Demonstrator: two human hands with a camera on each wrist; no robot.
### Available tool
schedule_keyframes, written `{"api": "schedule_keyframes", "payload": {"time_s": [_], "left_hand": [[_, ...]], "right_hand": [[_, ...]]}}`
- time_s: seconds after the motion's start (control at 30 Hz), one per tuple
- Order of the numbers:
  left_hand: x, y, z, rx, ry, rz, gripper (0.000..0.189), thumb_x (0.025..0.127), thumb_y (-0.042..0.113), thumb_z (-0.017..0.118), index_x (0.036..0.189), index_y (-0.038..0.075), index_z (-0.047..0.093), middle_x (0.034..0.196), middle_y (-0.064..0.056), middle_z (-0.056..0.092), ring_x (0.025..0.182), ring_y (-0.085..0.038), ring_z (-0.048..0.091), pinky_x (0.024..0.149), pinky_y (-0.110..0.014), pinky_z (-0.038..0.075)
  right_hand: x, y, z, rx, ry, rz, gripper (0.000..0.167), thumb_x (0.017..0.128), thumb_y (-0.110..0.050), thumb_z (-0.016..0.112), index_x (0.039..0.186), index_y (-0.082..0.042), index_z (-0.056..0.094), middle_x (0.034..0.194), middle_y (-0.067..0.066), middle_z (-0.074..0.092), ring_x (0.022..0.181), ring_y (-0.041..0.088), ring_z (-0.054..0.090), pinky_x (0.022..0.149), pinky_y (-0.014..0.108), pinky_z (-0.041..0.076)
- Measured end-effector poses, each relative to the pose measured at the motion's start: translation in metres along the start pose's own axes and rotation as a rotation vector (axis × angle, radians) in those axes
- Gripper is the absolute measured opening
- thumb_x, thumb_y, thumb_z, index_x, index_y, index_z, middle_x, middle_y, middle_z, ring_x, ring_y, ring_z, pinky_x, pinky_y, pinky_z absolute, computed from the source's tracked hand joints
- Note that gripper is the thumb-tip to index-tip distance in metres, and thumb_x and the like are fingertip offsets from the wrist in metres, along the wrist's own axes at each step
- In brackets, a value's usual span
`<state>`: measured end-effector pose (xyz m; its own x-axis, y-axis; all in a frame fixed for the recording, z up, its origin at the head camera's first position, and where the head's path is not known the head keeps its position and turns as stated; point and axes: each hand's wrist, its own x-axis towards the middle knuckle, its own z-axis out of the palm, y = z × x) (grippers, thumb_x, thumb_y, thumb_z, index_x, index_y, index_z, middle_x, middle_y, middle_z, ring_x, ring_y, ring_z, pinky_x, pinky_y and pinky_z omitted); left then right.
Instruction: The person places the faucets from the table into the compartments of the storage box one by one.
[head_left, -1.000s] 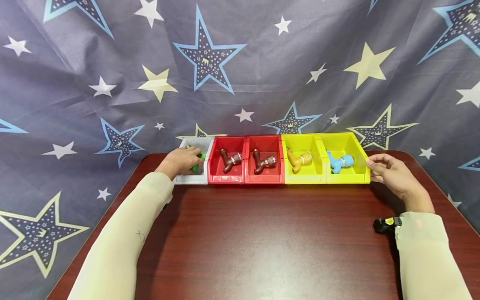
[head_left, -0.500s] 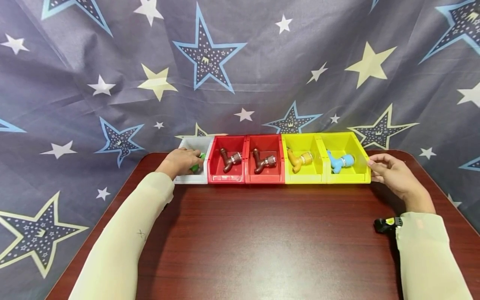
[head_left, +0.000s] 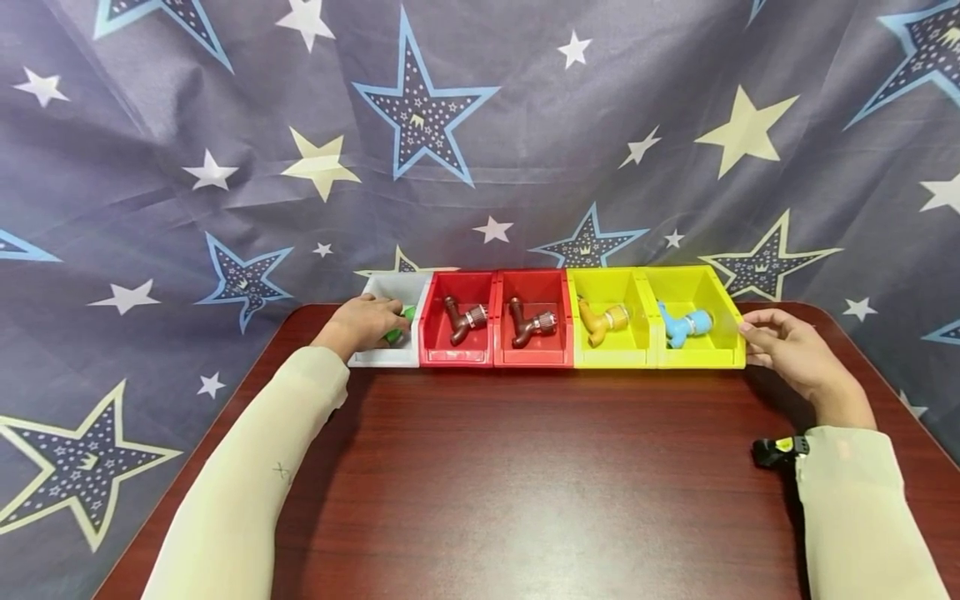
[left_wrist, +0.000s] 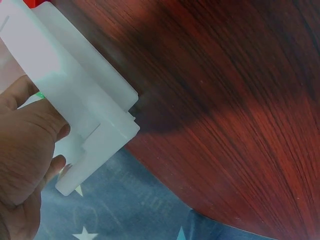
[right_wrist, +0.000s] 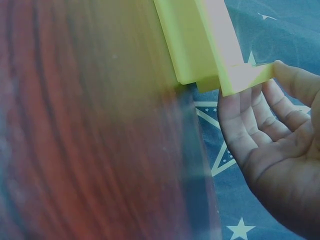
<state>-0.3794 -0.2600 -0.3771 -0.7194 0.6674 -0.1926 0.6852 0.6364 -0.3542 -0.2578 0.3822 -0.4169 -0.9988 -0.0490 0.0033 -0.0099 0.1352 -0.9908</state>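
Note:
My left hand (head_left: 365, 323) reaches over the outer side of the light grey bin (head_left: 386, 358) at the left end of a row. In the left wrist view its fingers (left_wrist: 47, 117) grip the bin's side. A green object (head_left: 405, 313) shows partly inside, mostly hidden by the fingers. At the row's right end, my right hand (head_left: 798, 354) holds the side of the outer yellow bin (head_left: 697, 358), thumb at the rim, fingers beneath it. That bin contains a light blue toy faucet (head_left: 682, 325). A yellow-orange faucet (head_left: 602, 322) lies in the adjoining yellow bin (head_left: 611, 358).
Two red bins (head_left: 457, 358) in the middle each contain a brown faucet (head_left: 465, 321). The row stands along the back of a dark red-brown table (head_left: 540, 467). Behind hangs a grey curtain (head_left: 525, 150) with stars. A black strap device (head_left: 780, 451) is on my right wrist.
The whole view shifts very slightly, bins and hands alike. Both hands keep their places at the row's ends, and the bins and faucets stay as they were.

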Motion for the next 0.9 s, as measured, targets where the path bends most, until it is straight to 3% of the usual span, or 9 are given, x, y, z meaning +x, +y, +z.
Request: {"api": "schedule_keyframes", "payload": {"time_s": [0.27,0.5,0.57,0.7,0.77,0.9], "left_hand": [[-0.004,0.005,-0.006,0.021,0.021,-0.002,0.021,0.088,0.019,0.08,0.106,0.023,0.072,0.106,-0.008,0.059,0.109,-0.033,0.062,0.094,-0.051,0.047],[-0.003,0.008,-0.011,0.056,0.041,-0.019,0.018,0.091,0.02,0.078,0.107,0.023,0.073,0.106,-0.009,0.06,0.11,-0.034,0.061,0.096,-0.052,0.046],[-0.003,0.008,-0.012,0.067,0.047,-0.036,0.018,0.091,0.019,0.077,0.108,0.023,0.074,0.105,-0.009,0.061,0.109,-0.034,0.062,0.097,-0.052,0.046],[-0.006,0.01,-0.012,0.051,0.068,-0.082,0.014,0.092,0.019,0.074,0.106,0.022,0.075,0.101,-0.008,0.062,0.108,-0.033,0.061,0.096,-0.053,0.045],[-0.008,0.011,-0.012,0.027,0.091,-0.114,0.011,0.092,0.018,0.072,0.103,0.021,0.075,0.101,-0.008,0.062,0.108,-0.033,0.061,0.095,-0.053,0.045],[-0.014,0.013,-0.012,-0.028,0.174,-0.173,0.005,0.091,0.017,0.07,0.094,0.02,0.073,0.097,-0.008,0.061,0.105,-0.033,0.059,0.092,-0.053,0.044]], "right_hand": [[0.0,-0.006,-0.003,-0.223,0.001,0.025,0.037,0.107,-0.024,0.057,0.128,0.004,0.044,0.102,-0.012,0.06,0.084,0.008,0.068,0.075,0.025,0.059],[0.0,-0.022,-0.002,-0.334,-0.003,0.03,0.046,0.107,-0.025,0.057,0.136,0.007,0.041,0.102,-0.013,0.061,0.084,0.012,0.067,0.076,0.026,0.059],[-0.001,-0.026,-0.001,-0.395,-0.007,0.01,0.049,0.108,-0.025,0.054,0.139,0.01,0.039,0.109,-0.005,0.061,0.084,0.01,0.066,0.075,0.026,0.059],[-0.001,-0.034,0.002,-0.54,-0.004,-0.033,0.053,0.109,-0.026,0.051,0.141,0.013,0.037,0.12,0.025,0.058,0.083,0.008,0.063,0.071,0.026,0.058],[-0.002,-0.037,0.003,-0.61,0.0,-0.052,0.054,0.109,-0.028,0.05,0.141,0.014,0.037,0.123,0.036,0.055,0.086,0.015,0.065,0.068,0.026,0.056],[-0.003,-0.043,0.01,-0.756,0.005,-0.116,0.055,0.109,-0.031,0.05,0.141,0.013,0.041,0.125,0.04,0.055,0.101,0.043,0.062,0.074,0.039,0.054]]}}
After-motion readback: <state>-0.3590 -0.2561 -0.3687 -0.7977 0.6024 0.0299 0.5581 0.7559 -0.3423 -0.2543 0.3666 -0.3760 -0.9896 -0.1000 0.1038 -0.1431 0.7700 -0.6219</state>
